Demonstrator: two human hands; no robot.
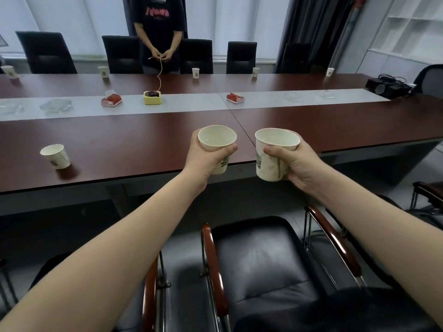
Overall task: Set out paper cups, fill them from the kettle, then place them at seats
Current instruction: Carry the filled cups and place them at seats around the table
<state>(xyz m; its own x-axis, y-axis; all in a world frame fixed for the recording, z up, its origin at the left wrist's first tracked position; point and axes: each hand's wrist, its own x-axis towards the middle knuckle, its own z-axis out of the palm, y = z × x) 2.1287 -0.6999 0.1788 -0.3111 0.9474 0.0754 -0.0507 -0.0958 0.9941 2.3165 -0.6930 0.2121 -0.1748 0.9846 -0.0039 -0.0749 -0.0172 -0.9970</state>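
My left hand (207,159) grips a white paper cup (217,140) just above the near edge of the long dark red table (134,149). Beside it, my right hand (291,161) holds a second paper cup (273,152) in front of the table edge, above a chair. Both cups are upright with liquid in them. Another paper cup (56,156) stands on the near side of the table to the left. Several more cups, such as one (195,73), stand along the far edge at the seats. No kettle is in view.
A black leather armchair (263,259) with red-brown armrests stands right below my arms. A person (159,32) stands behind the far chairs holding a cord that runs to a yellow box (152,97). Red tissue packs (111,99), glass ashtrays and a black device (386,87) lie along the table's middle.
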